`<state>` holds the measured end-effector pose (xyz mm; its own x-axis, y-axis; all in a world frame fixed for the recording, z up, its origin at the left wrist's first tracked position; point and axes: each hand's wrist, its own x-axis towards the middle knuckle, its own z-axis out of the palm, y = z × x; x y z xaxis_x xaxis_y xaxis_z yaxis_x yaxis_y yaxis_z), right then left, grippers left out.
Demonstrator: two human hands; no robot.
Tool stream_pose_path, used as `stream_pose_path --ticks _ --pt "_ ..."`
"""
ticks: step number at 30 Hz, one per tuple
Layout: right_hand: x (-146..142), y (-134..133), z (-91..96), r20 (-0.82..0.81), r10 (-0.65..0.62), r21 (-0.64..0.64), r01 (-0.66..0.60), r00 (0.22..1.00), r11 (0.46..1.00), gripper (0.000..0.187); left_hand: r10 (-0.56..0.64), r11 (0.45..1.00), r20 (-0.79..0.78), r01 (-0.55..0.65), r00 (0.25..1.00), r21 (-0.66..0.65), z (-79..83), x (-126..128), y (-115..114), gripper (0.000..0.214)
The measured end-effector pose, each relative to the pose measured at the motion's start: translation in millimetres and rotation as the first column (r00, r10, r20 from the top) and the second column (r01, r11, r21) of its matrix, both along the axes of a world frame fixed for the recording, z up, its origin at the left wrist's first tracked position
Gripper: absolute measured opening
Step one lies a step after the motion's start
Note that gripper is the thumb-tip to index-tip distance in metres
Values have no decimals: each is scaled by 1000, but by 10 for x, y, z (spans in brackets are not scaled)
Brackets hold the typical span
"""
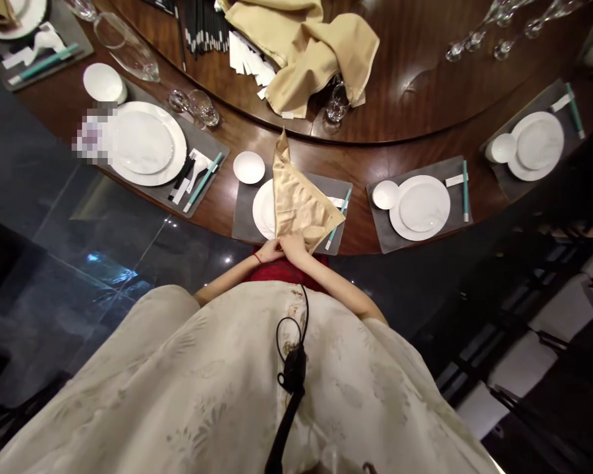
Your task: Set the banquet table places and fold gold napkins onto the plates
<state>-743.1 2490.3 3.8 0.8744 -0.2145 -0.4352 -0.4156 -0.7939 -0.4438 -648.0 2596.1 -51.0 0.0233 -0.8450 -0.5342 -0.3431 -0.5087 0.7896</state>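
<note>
Head view: the left hand (269,250) and right hand (294,247), nearly closed, pinch a gold satin napkin (299,204) at its near edge; if the slick cloth slips, it could drag the white plate (263,209) and teal chopsticks (338,220) askew.

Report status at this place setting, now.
Left grip, right grip: both on near edge of satin napkin. Napkin lies over white plate. Teal chopstick alongside.
</note>
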Motion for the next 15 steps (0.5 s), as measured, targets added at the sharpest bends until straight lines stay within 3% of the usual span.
stream_pose_path --ticks 3,6,9,15 --pt "43 -29 -43 99 -5 -139 19 995 990 35 272 960 124 -277 954 27 -266 25 -29 26" --pt "-143 -29 -116 178 54 -166 -24 982 986 37 430 900 56 -432 901 54 -444 155 -157 24" --pt "-374 3 -279 108 106 -185 -84 989 979 37 448 889 29 -449 894 94 -477 250 -233 28" --pt "-441 44 -688 75 183 -236 -161 980 958 39 473 879 256 -471 843 -75 -314 320 -336 32"
